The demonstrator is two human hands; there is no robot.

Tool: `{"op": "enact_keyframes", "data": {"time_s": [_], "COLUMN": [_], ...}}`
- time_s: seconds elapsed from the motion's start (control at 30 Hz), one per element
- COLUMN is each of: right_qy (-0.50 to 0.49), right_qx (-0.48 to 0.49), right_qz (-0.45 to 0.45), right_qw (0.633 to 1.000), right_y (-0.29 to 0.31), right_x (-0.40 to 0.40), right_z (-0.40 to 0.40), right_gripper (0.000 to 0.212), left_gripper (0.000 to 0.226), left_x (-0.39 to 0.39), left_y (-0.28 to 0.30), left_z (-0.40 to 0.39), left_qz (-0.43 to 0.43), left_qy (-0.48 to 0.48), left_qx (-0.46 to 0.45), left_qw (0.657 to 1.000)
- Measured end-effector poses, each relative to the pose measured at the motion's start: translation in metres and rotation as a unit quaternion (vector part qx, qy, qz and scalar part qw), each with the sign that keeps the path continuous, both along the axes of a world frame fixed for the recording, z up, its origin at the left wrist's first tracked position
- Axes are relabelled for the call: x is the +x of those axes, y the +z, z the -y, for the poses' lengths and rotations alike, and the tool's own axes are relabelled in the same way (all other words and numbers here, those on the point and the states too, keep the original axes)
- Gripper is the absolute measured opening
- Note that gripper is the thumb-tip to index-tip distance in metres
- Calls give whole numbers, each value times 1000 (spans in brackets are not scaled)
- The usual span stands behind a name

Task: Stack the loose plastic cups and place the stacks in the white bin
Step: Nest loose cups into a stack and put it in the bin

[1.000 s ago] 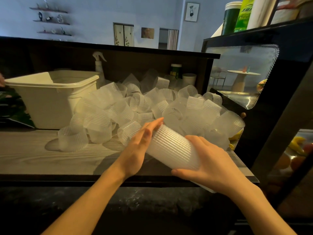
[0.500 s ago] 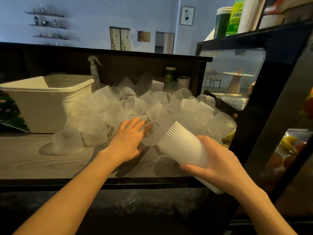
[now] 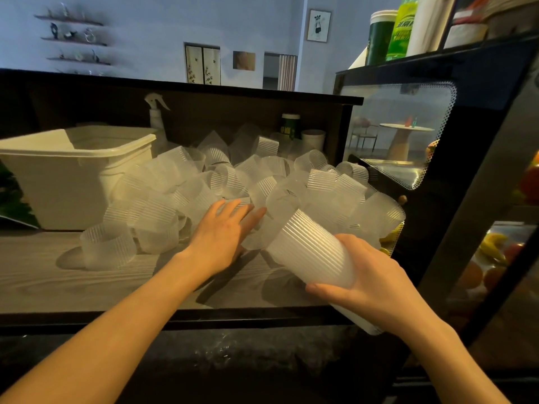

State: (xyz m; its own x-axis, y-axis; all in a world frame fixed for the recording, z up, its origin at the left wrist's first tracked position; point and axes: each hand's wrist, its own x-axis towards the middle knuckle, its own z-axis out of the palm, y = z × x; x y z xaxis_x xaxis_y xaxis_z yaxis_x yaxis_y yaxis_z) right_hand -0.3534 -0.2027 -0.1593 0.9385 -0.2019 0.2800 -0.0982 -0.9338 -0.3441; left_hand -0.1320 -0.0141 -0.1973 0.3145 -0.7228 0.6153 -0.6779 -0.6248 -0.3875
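Observation:
A heap of loose ribbed clear plastic cups [image 3: 262,182] covers the wooden shelf [image 3: 73,284] from the middle to the right. My right hand [image 3: 370,284] grips a stack of nested cups [image 3: 312,252], tilted with its mouth toward the heap. My left hand [image 3: 224,231] lies with fingers spread on a loose cup [image 3: 253,237] at the heap's front edge; I cannot tell whether it holds the cup. The white bin [image 3: 58,158] stands on the shelf at the left, behind the heap's left end.
A spray bottle [image 3: 156,118] stands behind the bin. A green can [image 3: 290,125] and a white tub [image 3: 313,139] sit at the back right. A glass-fronted black display case [image 3: 408,135] with fruit closes off the right side. The shelf's dark front edge [image 3: 175,319] runs below my hands.
My left hand left the stack's mouth and reached forward and left onto the loose cups. The stack in my right hand tilted more upright and shifted slightly right.

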Motion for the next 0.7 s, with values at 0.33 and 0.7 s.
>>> {"op": "enact_keyframes", "data": {"time_s": [0.33,0.7], "right_qy": [4,-1], "right_qx": [10,-1], "right_qz": [1,-12], "right_qw": [1000,1000], "right_y": [0,0], "right_x": [3,7], "right_z": [3,4], "right_gripper": [88,84], "left_gripper": [76,81], "left_x": [11,8], "left_y": [7,11], "left_z": [6,-2], "left_qz": [-49,-161], "left_qy": [8,-12], "left_qx": [63,-124], "left_qw": [997,979]}}
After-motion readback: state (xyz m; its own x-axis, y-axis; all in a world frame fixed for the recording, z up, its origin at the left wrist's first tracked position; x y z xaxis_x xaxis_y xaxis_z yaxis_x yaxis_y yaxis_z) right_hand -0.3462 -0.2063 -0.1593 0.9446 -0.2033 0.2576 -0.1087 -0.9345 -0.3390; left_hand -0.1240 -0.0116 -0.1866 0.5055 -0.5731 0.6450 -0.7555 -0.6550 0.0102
